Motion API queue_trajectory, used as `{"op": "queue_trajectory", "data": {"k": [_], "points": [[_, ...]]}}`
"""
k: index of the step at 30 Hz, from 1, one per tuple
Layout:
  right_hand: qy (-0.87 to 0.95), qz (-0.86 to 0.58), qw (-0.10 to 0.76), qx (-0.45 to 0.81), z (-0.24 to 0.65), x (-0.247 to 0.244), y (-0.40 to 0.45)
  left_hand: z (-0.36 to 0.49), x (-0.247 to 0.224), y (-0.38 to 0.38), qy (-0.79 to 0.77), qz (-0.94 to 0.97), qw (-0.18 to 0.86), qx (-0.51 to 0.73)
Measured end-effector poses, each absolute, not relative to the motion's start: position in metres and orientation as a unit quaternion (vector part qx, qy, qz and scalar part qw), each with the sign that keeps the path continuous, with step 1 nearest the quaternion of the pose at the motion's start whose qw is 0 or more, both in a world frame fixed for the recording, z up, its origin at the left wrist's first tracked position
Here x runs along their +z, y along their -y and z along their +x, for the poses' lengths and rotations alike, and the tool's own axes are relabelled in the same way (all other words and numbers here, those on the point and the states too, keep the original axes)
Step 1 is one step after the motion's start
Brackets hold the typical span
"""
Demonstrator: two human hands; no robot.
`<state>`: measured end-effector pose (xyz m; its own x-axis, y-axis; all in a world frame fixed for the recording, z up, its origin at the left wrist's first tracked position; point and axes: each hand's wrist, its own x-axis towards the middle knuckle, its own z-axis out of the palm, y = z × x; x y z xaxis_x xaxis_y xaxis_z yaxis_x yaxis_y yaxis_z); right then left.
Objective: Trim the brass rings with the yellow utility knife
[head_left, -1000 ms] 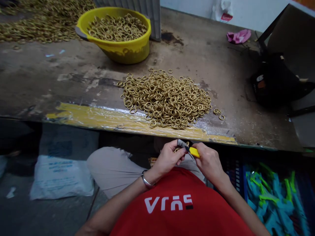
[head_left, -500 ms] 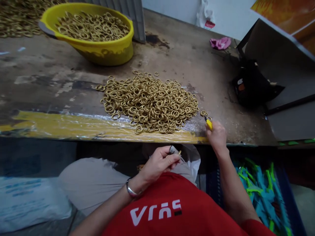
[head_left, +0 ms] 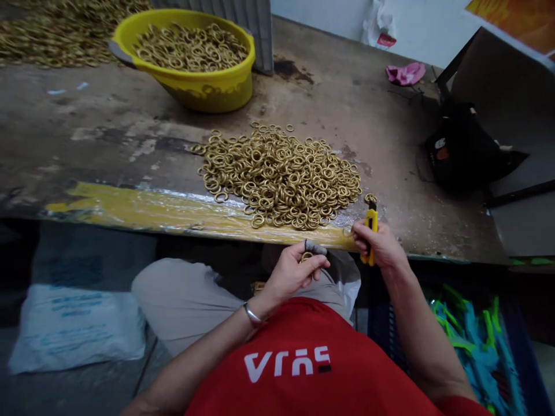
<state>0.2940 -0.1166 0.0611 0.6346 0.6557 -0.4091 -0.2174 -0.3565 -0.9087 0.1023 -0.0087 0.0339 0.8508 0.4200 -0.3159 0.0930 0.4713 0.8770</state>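
Left hand point(head_left: 293, 270), one: just off the near edge of the surface point(head_left: 351, 98), grip closed on a brass-coloured ring point(head_left: 307, 253); grey finger cover point(head_left: 315, 248) on one digit. Right hand point(head_left: 385, 245), one: to its right, grip closed round a yellow cutter point(head_left: 371, 221), blade point(head_left: 373, 205) towards the far side; what may be a second ring point(head_left: 347, 232), blurred, at its fingertips. Pile point(head_left: 281, 176) of like rings, one: on the surface, far side of both hands. Loose ring point(head_left: 370, 198): right of the pile, beside the blade. Bowl point(head_left: 225, 95), yellow, holding more rings: far left. Handling notes, my own judgement from where I stand: pinch each ring firmly; present the covered finger, not the bare thumb, to the blade; use short, light strokes; point the blade away while picking up.
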Motion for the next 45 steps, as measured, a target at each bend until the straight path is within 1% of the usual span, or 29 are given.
{"op": "queue_trajectory", "data": {"k": [1,3,6,8,10,12,14,16,18,20,23,29,31,33,34,36,38,40,42,45], "points": [[0.129,-0.674,0.572,0.450,0.280,0.063,0.116,0.102,0.032,0.011,-0.263,0.552,0.781,0.129],[0.096,-0.609,0.590,0.521,0.256,0.063,0.114,0.099,0.029,0.014,-0.268,0.640,0.696,0.186],[0.080,-0.558,0.594,0.574,0.236,0.060,0.111,0.093,0.026,0.016,-0.230,0.735,0.590,0.244],[0.078,-0.543,0.593,0.589,0.231,0.057,0.109,0.089,0.025,0.016,-0.204,0.765,0.548,0.271],[0.082,-0.543,0.588,0.594,0.228,0.055,0.108,0.087,0.024,0.016,-0.202,0.768,0.537,0.283],[0.104,-0.560,0.581,0.581,0.226,0.057,0.110,0.087,0.026,0.016,-0.230,0.739,0.576,0.262],[0.168,-0.619,0.561,0.523,0.223,0.059,0.117,0.089,0.029,0.016,-0.264,0.671,0.663,0.201],[0.283,-0.710,0.506,0.400,0.222,0.062,0.127,0.091,0.035,0.016,-0.279,0.589,0.746,0.139],[0.401,-0.775,0.413,0.259,0.220,0.062,0.139,0.093,0.040,0.016,-0.276,0.538,0.788,0.115],[0.477,-0.801,0.319,0.170,0.218,0.059,0.150,0.095,0.043,0.017,-0.268,0.526,0.798,0.117],[0.513,-0.824,0.212,0.114,0.215,0.054,0.159,0.098,0.042,0.019,-0.258,0.543,0.791,0.112],[0.518,-0.849,0.081,0.068,0.221,0.052,0.154,0.102,0.047,0.022,-0.256,0.608,0.747,0.089],[0.479,-0.876,0.027,0.058,0.237,0.051,0.152,0.101,0.056,0.023,-0.246,0.625,0.735,0.091],[0.402,-0.915,-0.018,0.041,0.262,0.048,0.151,0.099,0.065,0.023,-0.222,0.627,0.743,0.070],[0.365,-0.930,-0.025,0.029,0.277,0.047,0.151,0.098,0.068,0.024,-0.210,0.618,0.756,0.050],[0.337,-0.941,0.002,-0.010,0.308,0.047,0.148,0.098,0.067,0.024,-0.199,0.580,0.790,0.012],[0.353,-0.934,0.039,-0.042,0.334,0.048,0.140,0.099,0.058,0.023,-0.201,0.533,0.822,-0.008],[0.382,-0.921,0.058,-0.054,0.354,0.049,0.127,0.101,0.046,0.021,-0.207,0.499,0.841,-0.004],[0.408,-0.910,0.053,-0.054,0.369,0.049,0.113,0.102,0.037,0.018,-0.216,0.466,0.858,0.017],[0.423,-0.905,0.023,-0.049,0.384,0.044,0.097,0.103,0.035,0.013,-0.224,0.405,0.885,0.044]]}}
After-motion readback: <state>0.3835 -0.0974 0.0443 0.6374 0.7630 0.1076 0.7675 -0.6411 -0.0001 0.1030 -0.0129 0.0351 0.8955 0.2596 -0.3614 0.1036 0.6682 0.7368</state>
